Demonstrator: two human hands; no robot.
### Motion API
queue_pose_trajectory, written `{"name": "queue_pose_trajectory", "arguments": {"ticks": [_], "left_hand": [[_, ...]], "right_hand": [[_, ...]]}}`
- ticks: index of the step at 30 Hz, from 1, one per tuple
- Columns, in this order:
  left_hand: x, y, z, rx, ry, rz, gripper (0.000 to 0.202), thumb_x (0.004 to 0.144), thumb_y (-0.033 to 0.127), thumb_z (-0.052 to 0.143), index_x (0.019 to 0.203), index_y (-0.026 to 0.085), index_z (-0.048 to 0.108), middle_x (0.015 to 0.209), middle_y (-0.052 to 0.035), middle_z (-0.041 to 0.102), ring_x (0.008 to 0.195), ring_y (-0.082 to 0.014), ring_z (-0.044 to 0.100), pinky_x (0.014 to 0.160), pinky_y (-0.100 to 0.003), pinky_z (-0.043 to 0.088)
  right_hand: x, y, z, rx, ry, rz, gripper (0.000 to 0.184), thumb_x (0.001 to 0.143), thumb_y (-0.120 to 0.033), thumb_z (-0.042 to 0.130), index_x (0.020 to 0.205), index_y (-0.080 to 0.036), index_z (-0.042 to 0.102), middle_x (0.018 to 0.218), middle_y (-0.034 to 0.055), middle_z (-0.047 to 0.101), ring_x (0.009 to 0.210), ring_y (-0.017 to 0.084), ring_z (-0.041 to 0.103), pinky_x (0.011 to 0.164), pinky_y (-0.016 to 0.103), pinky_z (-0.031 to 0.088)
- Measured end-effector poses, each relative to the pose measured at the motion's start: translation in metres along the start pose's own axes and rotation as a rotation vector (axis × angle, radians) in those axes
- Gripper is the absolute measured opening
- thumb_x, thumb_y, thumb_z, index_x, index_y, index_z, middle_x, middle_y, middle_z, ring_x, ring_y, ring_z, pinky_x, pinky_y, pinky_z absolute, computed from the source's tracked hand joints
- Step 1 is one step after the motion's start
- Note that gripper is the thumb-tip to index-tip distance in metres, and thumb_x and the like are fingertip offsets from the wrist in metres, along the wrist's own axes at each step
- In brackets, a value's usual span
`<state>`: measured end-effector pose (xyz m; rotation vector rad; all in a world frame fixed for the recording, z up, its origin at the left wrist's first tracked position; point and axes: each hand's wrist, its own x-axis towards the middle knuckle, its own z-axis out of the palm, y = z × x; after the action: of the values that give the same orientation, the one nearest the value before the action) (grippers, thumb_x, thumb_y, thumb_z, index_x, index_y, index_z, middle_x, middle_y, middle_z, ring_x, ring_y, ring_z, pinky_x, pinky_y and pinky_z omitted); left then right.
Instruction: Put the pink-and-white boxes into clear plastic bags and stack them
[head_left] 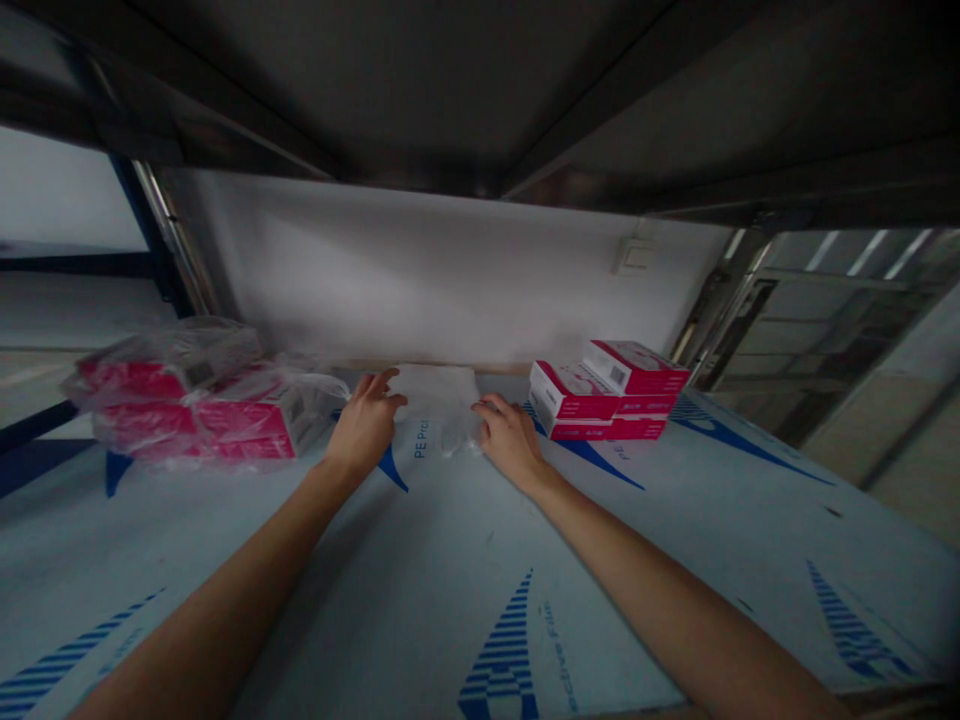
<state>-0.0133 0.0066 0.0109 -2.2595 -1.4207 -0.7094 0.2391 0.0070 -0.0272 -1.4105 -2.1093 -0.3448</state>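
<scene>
A flat white packet, perhaps a sheet or folded bag, lies near the wall between my two hands. My left hand is at its left edge, thumb and forefinger apart and bent toward it. On the other side, my right hand has bent, parted fingers with the tips at the packet's right edge. Crumpled clear plastic lies just in front of the packet, by my right fingertips; whether they touch it is hard to make out. Neither hand visibly grips anything.
Pink-and-white boxes wrapped in clear plastic stand at left. A stack of unwrapped pink-and-white boxes stands at right. Blue-printed protective film covers the shelf. A dark shelf hangs low overhead; metal posts flank the wall.
</scene>
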Motion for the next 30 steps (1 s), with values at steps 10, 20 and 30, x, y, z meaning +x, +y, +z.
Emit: {"name": "queue_pose_trajectory", "arguments": {"ticks": [10,20,30], "left_hand": [[0.002,0.002,0.004,0.067,-0.075,0.023,0.022,0.091,0.024,0.058,0.095,0.017,0.079,0.101,-0.0105,0.072,0.109,-0.0324,0.054,0.096,-0.046,0.049],[0.002,0.001,0.002,0.115,-0.071,-0.013,0.036,0.08,-0.001,0.057,0.1,0.02,0.079,0.106,-0.0122,0.057,0.102,-0.0276,0.054,0.088,-0.039,0.053],[0.001,0.0,0.004,0.074,-0.135,-0.11,0.031,0.09,0.009,0.049,0.106,0.016,0.074,0.11,-0.0104,0.068,0.104,-0.0265,0.064,0.09,-0.038,0.054]], "right_hand": [[0.001,-0.009,-0.011,-0.185,-0.04,0.039,0.039,0.097,-0.024,0.044,0.128,-0.02,0.067,0.138,0.0087,0.064,0.097,0.026,0.072,0.087,0.041,0.052],[0.005,0.001,-0.028,-0.228,-0.082,-0.039,0.038,0.091,-0.01,0.048,0.123,-0.019,0.068,0.114,0.0116,0.073,0.086,0.023,0.071,0.079,0.037,0.049],[0.008,-0.007,-0.039,-0.287,-0.106,-0.076,0.022,0.09,-0.02,0.053,0.095,-0.015,0.074,0.089,0.0122,0.075,0.096,0.029,0.065,0.086,0.041,0.045]]}}
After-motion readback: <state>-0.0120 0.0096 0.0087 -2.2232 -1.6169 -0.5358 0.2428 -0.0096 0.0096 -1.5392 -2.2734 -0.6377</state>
